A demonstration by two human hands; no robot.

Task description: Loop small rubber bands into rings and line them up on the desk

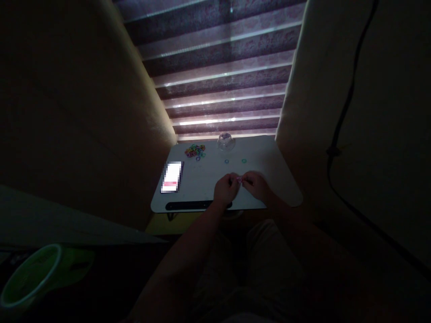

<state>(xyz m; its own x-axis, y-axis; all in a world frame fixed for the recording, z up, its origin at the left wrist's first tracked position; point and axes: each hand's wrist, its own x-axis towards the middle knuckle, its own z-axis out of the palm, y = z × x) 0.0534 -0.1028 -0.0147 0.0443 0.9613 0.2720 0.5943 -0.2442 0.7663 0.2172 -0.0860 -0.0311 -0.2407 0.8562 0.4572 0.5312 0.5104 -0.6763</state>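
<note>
Head view: small pink piece (239,179) pinched between both hands (225,190) (257,185).

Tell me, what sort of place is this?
Probably a dim corner of a home, beside a window. Light shows through the striped blind, a small white table stands just below it between two walls, and a phone lies on the table. The rest is too dark to tell.

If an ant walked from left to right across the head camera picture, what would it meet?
Green tub, phone, pile of little colourful rings, left hand, tiny pink thing, right hand, dark cable.
</note>
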